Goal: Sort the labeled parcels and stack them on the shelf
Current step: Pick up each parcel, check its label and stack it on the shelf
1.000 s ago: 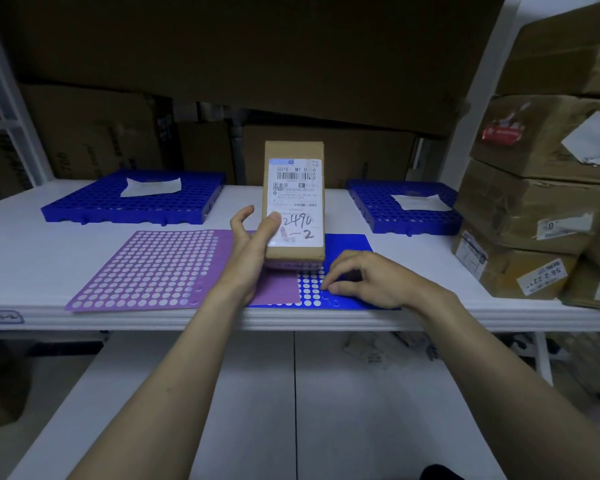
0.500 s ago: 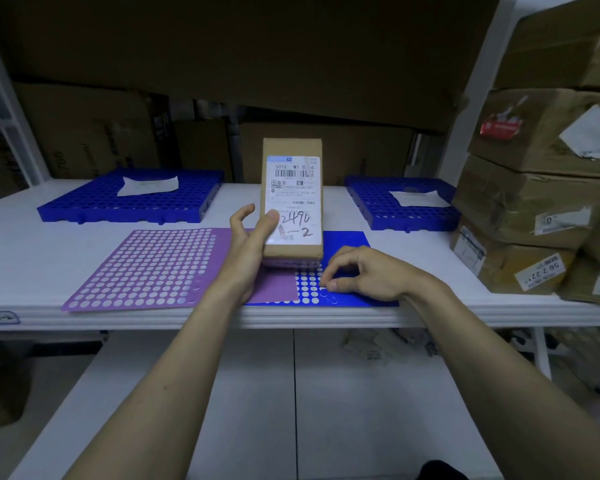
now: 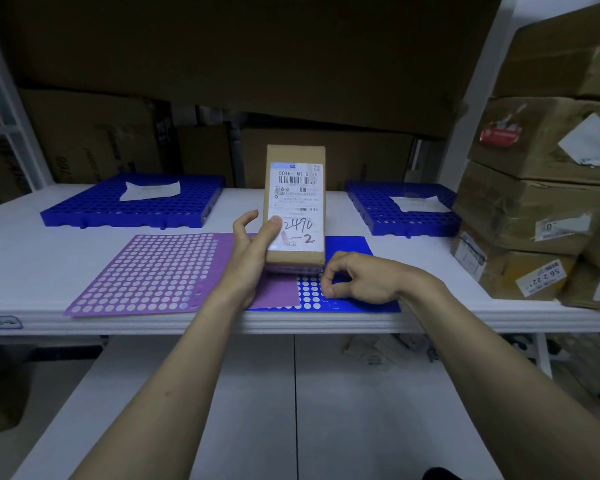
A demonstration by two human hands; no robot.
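The left hand (image 3: 253, 251) grips a small labeled parcel (image 3: 295, 206) upright above the white shelf (image 3: 32, 258), thumb across its label, apparently to read it, while the right hand (image 3: 357, 280), fingers curled, picks at the blue sticker sheet (image 3: 347, 247) just beneath.

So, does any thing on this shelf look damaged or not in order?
The stacked brown boxes at right look crumpled, with torn, peeling labels. The small parcel in the left hand looks intact.
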